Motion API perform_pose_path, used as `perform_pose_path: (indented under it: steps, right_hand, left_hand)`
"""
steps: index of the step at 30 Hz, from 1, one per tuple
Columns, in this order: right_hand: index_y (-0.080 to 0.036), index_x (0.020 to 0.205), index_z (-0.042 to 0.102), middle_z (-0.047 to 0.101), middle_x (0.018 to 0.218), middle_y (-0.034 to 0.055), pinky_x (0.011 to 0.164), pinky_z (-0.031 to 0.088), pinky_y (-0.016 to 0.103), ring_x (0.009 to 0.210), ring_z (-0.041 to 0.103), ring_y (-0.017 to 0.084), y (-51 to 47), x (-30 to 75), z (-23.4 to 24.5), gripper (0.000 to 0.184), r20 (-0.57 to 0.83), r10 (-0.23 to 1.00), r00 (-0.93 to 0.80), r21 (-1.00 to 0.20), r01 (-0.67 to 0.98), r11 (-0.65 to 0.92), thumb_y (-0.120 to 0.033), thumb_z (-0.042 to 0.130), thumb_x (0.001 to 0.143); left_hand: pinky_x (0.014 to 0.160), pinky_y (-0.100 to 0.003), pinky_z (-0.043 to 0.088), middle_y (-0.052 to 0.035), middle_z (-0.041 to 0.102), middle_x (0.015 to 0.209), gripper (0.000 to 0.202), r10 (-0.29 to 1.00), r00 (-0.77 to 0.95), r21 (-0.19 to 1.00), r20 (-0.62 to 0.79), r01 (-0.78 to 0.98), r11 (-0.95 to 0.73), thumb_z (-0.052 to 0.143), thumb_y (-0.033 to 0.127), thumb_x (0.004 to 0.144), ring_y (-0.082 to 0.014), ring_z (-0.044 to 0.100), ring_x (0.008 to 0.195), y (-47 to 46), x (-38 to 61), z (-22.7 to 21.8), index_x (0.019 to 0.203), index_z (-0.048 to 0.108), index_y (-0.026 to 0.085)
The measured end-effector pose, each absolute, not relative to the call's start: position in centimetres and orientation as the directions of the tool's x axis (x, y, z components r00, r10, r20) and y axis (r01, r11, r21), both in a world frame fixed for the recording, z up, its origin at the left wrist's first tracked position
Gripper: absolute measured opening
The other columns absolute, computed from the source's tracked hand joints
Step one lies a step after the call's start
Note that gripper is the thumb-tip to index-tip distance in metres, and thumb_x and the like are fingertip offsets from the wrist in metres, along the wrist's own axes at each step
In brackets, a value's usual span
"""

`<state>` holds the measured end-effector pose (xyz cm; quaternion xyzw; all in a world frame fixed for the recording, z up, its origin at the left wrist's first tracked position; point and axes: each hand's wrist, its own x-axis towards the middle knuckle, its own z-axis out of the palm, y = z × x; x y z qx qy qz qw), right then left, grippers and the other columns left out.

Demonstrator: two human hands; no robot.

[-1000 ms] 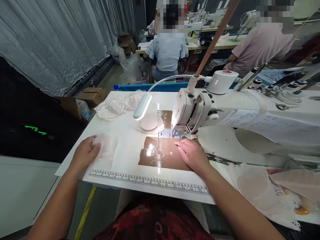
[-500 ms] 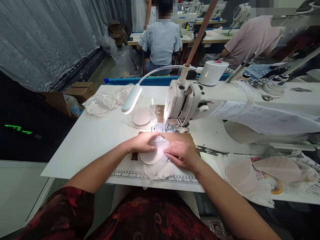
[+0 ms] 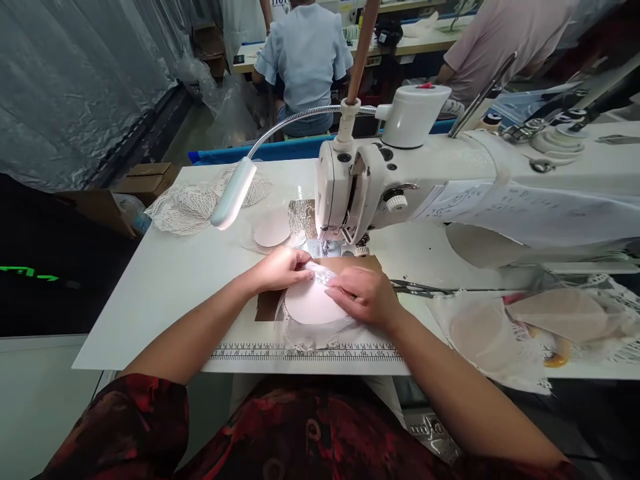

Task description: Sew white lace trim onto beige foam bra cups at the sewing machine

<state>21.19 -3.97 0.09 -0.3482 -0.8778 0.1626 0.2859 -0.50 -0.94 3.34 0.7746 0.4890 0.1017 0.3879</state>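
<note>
Both hands hold a white lace bra cup, a smooth oval pad with sheer lace around it, just in front of the needle. My left hand pinches its upper left edge. On the right edge, my right hand is closed with thumb and fingers gripping the lace. The sewing machine stands directly beyond, its presser foot close to my left fingertips. Behind the foot lies another lace cup, flat on the table. Brown board shows under the work.
White lace pieces are heaped at the back left, beneath a lamp. Black scissors lie right of my hand. More lace cups rest at the right edge. A ruler strip runs along the front. Co-workers sit beyond.
The view has shifted and tilted down. The cup has turned slightly, and its lace edge is now bunched between both hands' fingers near the presser foot.
</note>
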Motion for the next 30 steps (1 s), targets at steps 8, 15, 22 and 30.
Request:
perform_pose_path:
  steps: [8,15,22,30]
  right_hand:
    - [-0.021,0.079,0.070,0.059,0.070,0.0012,0.062,0.032,0.025,0.068,0.050,0.012,-3.7,20.8,-0.7,0.025,0.304,0.770,-0.561,-0.389,0.664,0.638,-0.023,0.047,0.089]
    - [-0.018,0.076,0.067,0.058,0.071,0.0022,0.062,0.030,0.026,0.067,0.048,0.013,-3.7,20.7,-0.6,0.024,0.303,0.768,-0.564,-0.342,0.688,0.640,-0.025,0.048,0.089]
    - [-0.020,0.076,0.068,0.058,0.069,0.0006,0.060,0.029,0.026,0.066,0.047,0.012,-3.7,20.6,-0.8,0.026,0.316,0.775,-0.548,-0.334,0.700,0.631,-0.022,0.046,0.089]
    - [-0.018,0.075,0.065,0.060,0.072,0.0017,0.063,0.031,0.027,0.069,0.048,0.014,-3.7,20.6,-0.8,0.024,0.337,0.759,-0.557,-0.269,0.716,0.645,-0.026,0.048,0.090]
  left_hand:
    - [0.063,-0.027,0.043,-0.0045,0.065,0.079,0.016,0.922,0.349,0.426,0.166,0.818,-0.386,0.047,0.018,0.084,-0.0169,0.058,0.070,-1.0,-0.4,4.2,0.086,0.063,0.015]
    - [0.083,-0.037,0.048,-0.0091,0.068,0.107,0.026,0.735,0.674,0.173,0.072,0.717,-0.675,0.044,0.021,0.091,-0.0236,0.061,0.097,-5.0,1.4,3.9,0.106,0.064,0.015]
    - [0.090,-0.049,0.047,-0.0165,0.064,0.114,0.026,0.842,0.517,-0.026,0.155,0.854,-0.520,0.046,0.020,0.089,-0.0337,0.054,0.110,-3.4,-1.5,4.1,0.103,0.065,0.008]
    - [0.086,-0.041,0.054,-0.0169,0.064,0.112,0.029,0.731,0.659,0.215,0.176,0.699,-0.682,0.040,0.022,0.093,-0.0260,0.060,0.102,-4.5,1.0,4.0,0.106,0.062,0.007]
